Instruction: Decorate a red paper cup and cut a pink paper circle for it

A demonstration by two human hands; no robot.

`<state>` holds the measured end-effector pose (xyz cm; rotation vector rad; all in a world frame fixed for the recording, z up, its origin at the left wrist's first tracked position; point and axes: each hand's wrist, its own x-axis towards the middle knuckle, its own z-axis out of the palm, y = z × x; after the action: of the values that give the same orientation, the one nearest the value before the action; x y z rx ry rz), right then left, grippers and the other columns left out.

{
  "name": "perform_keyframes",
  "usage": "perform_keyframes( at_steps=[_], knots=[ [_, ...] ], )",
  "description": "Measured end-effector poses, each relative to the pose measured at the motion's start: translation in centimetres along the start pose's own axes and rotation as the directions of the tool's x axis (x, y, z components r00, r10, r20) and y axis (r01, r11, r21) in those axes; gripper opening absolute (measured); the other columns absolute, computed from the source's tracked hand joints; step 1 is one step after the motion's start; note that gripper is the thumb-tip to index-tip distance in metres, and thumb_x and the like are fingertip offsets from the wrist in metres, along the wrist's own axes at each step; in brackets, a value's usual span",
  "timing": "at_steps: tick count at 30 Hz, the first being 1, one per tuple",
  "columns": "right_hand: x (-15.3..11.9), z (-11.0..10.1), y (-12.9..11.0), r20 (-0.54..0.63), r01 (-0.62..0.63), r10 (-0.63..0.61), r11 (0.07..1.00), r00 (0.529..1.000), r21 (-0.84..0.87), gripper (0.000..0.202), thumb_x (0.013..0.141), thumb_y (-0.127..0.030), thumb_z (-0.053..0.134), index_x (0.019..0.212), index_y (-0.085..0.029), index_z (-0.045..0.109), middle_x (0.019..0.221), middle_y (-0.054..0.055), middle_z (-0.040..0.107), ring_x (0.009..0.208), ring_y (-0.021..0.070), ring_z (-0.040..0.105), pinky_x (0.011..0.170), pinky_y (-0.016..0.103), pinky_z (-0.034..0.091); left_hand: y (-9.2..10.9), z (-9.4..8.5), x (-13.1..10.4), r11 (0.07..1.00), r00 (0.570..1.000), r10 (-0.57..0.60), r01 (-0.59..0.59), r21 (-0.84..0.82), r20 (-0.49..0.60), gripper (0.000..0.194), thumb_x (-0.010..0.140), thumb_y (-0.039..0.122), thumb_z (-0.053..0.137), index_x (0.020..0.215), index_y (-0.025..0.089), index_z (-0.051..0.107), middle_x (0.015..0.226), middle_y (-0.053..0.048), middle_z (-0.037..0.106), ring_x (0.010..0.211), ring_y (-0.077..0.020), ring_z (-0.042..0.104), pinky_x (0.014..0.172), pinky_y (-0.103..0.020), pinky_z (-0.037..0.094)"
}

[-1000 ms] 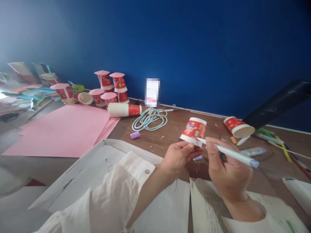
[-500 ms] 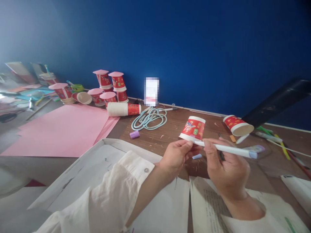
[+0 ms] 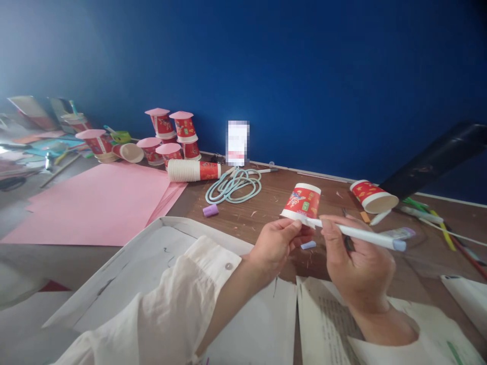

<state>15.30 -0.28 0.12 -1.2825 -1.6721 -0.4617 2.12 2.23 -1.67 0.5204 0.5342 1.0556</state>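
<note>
My left hand (image 3: 276, 247) pinches the white rim of an upturned red paper cup (image 3: 303, 202) above the wooden table (image 3: 266, 203). My right hand (image 3: 355, 266) grips a pale blue pen (image 3: 361, 235). The pen's tip touches the lower rim of the cup, and its blunt end points right. A small blue cap (image 3: 308, 245) lies on the table just under my hands.
Pink paper sheets (image 3: 95, 203) lie at the left. Behind them stand several red cups with pink tops (image 3: 173, 133) and a lying cup stack (image 3: 194, 171). A coiled teal cord (image 3: 234, 186), a purple cap (image 3: 210, 210), another lying cup (image 3: 373, 196), pens (image 3: 422, 215) and white papers (image 3: 152, 263) surround my hands.
The cup and both hands have barely shifted. The pen has tilted a little flatter, its blunt end now slightly higher than one second ago.
</note>
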Motion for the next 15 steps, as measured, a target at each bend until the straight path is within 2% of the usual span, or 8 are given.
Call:
perform_keyframes(
  at_steps=[10, 15],
  knots=[
    [-0.15, 0.03, 0.00, -0.012, -0.039, 0.039, 0.999, 0.999, -0.031, 0.015, 0.093, -0.029, 0.059, 0.093, -0.021, 0.071, 0.087, 0.007, 0.077, 0.090, 0.0255, 0.071, 0.086, 0.040, 0.053, 0.11, 0.11, 0.01, 1.000, 1.000, -0.002, 0.002, -0.005, 0.002, 0.032, 0.072, 0.036, 0.082, 0.082, 0.008, 0.073, 0.084, -0.011, 0.071, 0.085, -0.0184, 0.066, 0.097, -0.038, 0.048],
    [-0.11, -0.02, 0.00, -0.014, -0.022, 0.022, 0.999, 1.000, -0.028, 0.015, 0.094, -0.028, 0.058, 0.096, -0.021, 0.071, 0.089, 0.006, 0.077, 0.085, 0.0237, 0.072, 0.085, 0.039, 0.054, 0.15, 0.13, -0.07, 1.000, 1.000, 0.009, -0.009, 0.007, 0.013, 0.031, 0.072, 0.036, 0.081, 0.084, 0.008, 0.074, 0.086, -0.012, 0.071, 0.087, -0.0192, 0.066, 0.096, -0.037, 0.048]
  ],
)
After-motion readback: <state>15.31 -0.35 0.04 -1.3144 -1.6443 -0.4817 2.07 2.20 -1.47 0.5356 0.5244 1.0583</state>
